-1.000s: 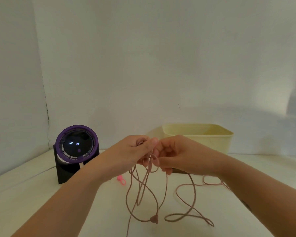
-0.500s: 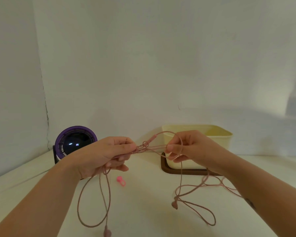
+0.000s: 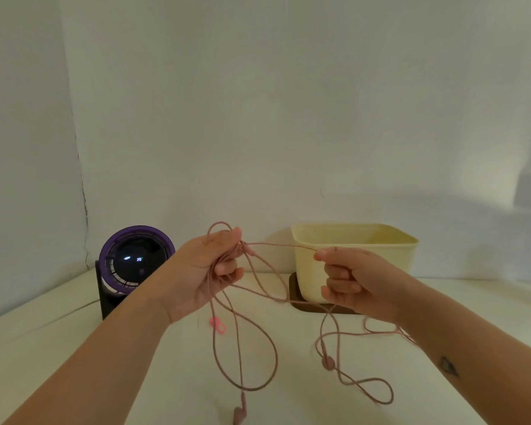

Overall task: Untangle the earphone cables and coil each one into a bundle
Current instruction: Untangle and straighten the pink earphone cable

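A thin dusty-pink earphone cable [image 3: 259, 360] hangs in loops above the white table. My left hand [image 3: 206, 271] is raised palm-up and grips a bunch of its strands, with one loop arching over my fingertips. My right hand [image 3: 350, 279] pinches a single strand that runs taut from my left hand. One earbud [image 3: 239, 414] dangles near the bottom edge, another [image 3: 328, 361] lies below my right hand. More cable trails on the table under my right forearm.
A cream plastic tub [image 3: 354, 256] on a dark brown tray [image 3: 298, 302] stands behind my right hand. A black and purple round fan [image 3: 134, 263] sits at the back left. A small pink clip [image 3: 218, 324] lies on the table [image 3: 59, 348].
My hands have moved further apart, stretching one strand taut between them. My left hand has turned palm-up and lifted. The hanging loops have swung and lengthened below it.
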### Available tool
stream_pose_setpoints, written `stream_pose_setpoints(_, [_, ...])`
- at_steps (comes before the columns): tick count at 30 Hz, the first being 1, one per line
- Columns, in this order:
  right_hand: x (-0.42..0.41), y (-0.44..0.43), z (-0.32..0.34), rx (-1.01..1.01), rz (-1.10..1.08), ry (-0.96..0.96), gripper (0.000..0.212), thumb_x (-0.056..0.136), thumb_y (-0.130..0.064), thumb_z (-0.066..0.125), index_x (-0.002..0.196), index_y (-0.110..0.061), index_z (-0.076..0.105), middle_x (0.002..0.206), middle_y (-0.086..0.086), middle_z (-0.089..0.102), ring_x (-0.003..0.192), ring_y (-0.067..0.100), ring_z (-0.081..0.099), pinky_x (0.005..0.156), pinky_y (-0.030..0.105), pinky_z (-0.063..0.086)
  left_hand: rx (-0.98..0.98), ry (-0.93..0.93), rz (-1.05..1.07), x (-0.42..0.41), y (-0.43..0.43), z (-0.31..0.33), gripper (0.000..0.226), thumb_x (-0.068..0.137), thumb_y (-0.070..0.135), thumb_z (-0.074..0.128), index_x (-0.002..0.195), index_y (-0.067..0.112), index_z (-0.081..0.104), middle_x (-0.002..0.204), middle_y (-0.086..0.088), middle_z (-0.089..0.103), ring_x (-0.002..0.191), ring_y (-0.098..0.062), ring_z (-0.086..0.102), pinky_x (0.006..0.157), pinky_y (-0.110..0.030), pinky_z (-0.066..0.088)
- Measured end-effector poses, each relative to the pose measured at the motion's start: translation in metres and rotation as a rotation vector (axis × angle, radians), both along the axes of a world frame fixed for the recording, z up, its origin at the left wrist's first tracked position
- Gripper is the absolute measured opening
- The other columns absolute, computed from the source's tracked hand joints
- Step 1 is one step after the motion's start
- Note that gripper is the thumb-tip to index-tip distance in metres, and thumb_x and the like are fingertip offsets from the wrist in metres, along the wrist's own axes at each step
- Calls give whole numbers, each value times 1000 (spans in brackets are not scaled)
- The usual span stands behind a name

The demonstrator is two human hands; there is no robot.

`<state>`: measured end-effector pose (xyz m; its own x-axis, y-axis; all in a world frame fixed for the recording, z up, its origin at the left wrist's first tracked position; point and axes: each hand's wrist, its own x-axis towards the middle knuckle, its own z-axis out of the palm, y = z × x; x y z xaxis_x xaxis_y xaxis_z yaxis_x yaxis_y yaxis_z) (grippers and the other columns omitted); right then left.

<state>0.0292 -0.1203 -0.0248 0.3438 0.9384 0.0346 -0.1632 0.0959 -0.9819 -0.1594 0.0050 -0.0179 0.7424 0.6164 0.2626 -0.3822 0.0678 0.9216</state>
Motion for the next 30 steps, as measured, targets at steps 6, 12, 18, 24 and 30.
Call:
stream_pose_setpoints(6, [-4, 0, 11, 83, 41, 320, 19, 96, -12, 44, 78, -10, 50, 55, 2, 45, 45, 14, 48, 69, 39, 60, 139, 187, -25, 3, 2, -9, 10, 81, 8, 58, 88, 5, 64, 80, -4, 70, 56, -8, 57, 66, -20, 55])
stream_pose_setpoints(12, [-27, 3, 25, 104, 184, 255, 30, 98, -14, 39, 74, -9, 57, 64, 7, 59, 60, 20, 64, 71, 39, 59, 322, 321, 11, 10, -1, -14, 8, 87, 6, 59, 94, 4, 62, 88, -5, 70, 85, -16, 65, 90, -30, 51])
stream_pose_setpoints(18, [-25, 6, 31, 90, -103, -364, 27, 98, -19, 44, 87, -12, 68, 49, -3, 48, 45, 10, 36, 49, 22, 30, 262, 294, 12, 8, -6, -10, 13, 87, 0, 58, 99, 6, 59, 86, -9, 70, 71, -18, 55, 68, -21, 55])
stream_pose_setpoints(24, [-17, 6, 47, 158, -223, -463, 26, 99, -20, 43, 96, -11, 68, 50, -3, 34, 40, 8, 27, 43, 19, 28, 405, 410, 71, 8, -4, -10, 11, 90, 2, 57, 95, 10, 63, 69, 6, 69, 59, -5, 57, 69, -16, 52])
stream_pose_setpoints(30, [-12, 25, 39, 145, -234, -576, 21, 97, -19, 49, 98, -14, 69, 71, -1, 64, 68, 12, 62, 71, 26, 51, 462, 422, 96, 9, -4, -11, 9, 89, 11, 61, 85, 13, 69, 73, 6, 69, 69, -6, 62, 80, -25, 49])
